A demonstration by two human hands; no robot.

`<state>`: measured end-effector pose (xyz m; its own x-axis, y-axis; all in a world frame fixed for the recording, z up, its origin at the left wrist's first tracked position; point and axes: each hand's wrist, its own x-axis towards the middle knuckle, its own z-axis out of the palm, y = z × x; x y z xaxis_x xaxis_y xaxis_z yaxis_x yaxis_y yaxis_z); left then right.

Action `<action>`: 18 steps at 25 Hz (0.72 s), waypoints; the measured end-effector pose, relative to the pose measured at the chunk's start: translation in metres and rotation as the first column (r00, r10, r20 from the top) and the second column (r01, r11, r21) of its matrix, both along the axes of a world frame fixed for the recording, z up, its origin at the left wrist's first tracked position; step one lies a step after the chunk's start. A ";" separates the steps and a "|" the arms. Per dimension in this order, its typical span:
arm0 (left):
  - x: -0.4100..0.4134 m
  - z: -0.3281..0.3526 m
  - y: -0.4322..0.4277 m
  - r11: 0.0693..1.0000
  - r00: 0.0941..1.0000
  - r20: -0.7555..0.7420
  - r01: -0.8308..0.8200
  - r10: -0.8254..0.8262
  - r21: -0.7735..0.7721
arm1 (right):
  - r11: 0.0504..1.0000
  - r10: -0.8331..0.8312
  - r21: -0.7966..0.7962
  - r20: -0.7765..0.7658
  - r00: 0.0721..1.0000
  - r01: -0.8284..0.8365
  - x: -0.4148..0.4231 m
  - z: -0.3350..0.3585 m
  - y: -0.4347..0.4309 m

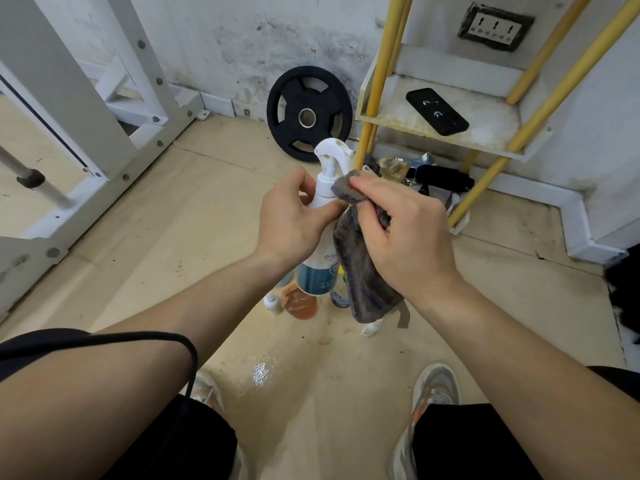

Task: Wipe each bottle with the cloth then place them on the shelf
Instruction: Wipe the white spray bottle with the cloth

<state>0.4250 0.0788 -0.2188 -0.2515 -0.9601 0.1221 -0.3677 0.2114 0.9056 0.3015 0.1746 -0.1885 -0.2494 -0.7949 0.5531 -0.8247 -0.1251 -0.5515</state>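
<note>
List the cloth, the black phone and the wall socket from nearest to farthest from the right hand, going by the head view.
1. cloth, gripped in the right hand itself.
2. black phone, lying on the shelf ahead.
3. wall socket, on the wall behind that shelf.

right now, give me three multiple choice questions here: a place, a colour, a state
1. Where does the phone lie?
A) on the floor
B) on the shelf
C) in a hand

2. What colour is the trigger head of the spray bottle?
A) white
B) red
C) black

3. What state is the cloth in?
A) lying on the floor
B) hanging on the shelf
C) held against the spray bottle's neck

Answers:
1 B: it lies flat on the shelf board.
2 A: the head is plainly white.
3 C: the right hand presses it there while the left hand grips the spray bottle.
</note>
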 end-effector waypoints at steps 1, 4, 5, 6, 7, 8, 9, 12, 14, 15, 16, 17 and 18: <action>0.000 0.000 0.000 1.000 0.999 0.032 0.002 -0.001 -0.026 | 1.000 -0.028 -0.011 -0.001 1.000 0.028 -0.001 -0.001 -0.002; -0.002 -0.002 0.000 0.999 0.996 0.092 0.013 -0.008 -0.052 | 0.990 -0.125 -0.068 0.023 0.992 0.126 0.000 -0.004 -0.006; -0.002 -0.004 0.001 0.998 0.994 0.106 0.019 -0.013 -0.053 | 0.987 -0.140 -0.080 0.035 0.989 0.143 0.000 -0.005 -0.008; -0.003 -0.004 0.002 0.998 0.993 0.119 0.029 -0.021 -0.058 | 0.986 -0.143 -0.085 0.041 0.989 0.146 -0.002 -0.005 -0.009; -0.003 -0.005 0.003 0.997 0.991 0.133 0.040 -0.031 -0.068 | 0.986 -0.140 -0.081 0.036 0.989 0.143 -0.004 -0.005 -0.010; -0.003 -0.006 0.003 0.995 0.988 0.150 0.052 -0.039 -0.082 | 0.988 -0.138 -0.067 0.023 0.990 0.139 -0.005 -0.006 -0.011; -0.002 -0.006 0.002 0.993 0.985 0.169 0.061 -0.044 -0.098 | 0.990 -0.136 -0.045 0.003 0.991 0.136 -0.006 -0.006 -0.011; 0.003 -0.004 -0.004 0.989 0.978 0.209 0.058 -0.029 -0.134 | 0.993 -0.106 0.051 -0.082 0.991 0.110 -0.003 -0.011 -0.006; 0.008 -0.005 -0.009 0.989 0.971 0.237 0.045 -0.011 -0.141 | 0.989 -0.053 0.132 -0.137 0.989 0.071 -0.005 -0.014 -0.004; 0.009 -0.005 -0.010 0.989 0.966 0.260 0.045 -0.006 -0.143 | 0.986 -0.028 0.159 -0.152 0.988 0.052 -0.007 -0.013 -0.004; 0.010 -0.006 -0.011 0.989 0.961 0.278 0.048 -0.006 -0.143 | 0.986 -0.018 0.160 -0.144 0.989 0.041 -0.010 -0.012 -0.004; 0.010 -0.006 -0.012 0.989 0.957 0.289 0.054 -0.012 -0.140 | 0.991 -0.035 0.127 -0.111 0.993 0.049 -0.011 -0.010 -0.004; 0.009 -0.007 -0.012 0.988 0.955 0.296 0.068 -0.025 -0.135 | 0.995 -0.072 0.069 -0.069 0.995 0.077 -0.013 -0.008 -0.005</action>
<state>0.4340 0.0671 -0.2254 -0.3411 -0.9244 0.1708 -0.5988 0.3537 0.7186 0.2883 0.1698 -0.1964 -0.2737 -0.8137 0.5129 -0.8655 -0.0243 -0.5004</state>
